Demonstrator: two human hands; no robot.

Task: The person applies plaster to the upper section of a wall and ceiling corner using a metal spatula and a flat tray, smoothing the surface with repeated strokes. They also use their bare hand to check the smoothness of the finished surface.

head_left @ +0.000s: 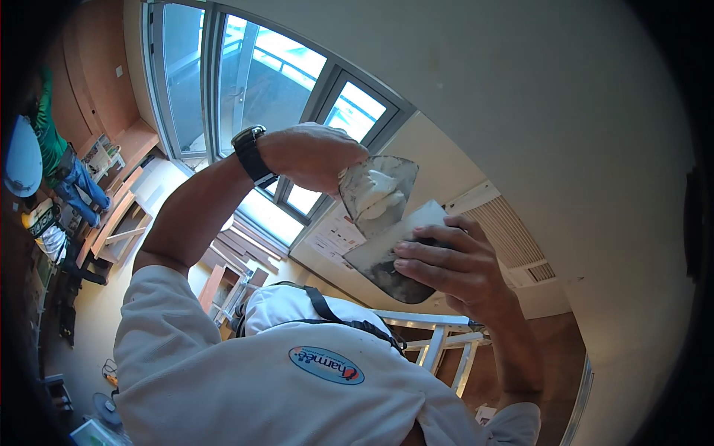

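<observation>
My left hand, with a dark watch on its wrist, is raised and closed around a putty knife. Its handle is hidden in the fist. A lump of white putty sits on that putty knife's smeared blade. My right hand grips a second flat scraper, fingers spread across its dark, stained face. Whitish putty coats the upper part of this scraper. The two blades meet or overlap in the view near their edges; whether they touch I cannot tell.
A metal ladder stands close by my body. Glass windows and a slatted vent lie beyond my hands. A plain beige surface fills the right. At far left are a person in green, another person and wooden benches.
</observation>
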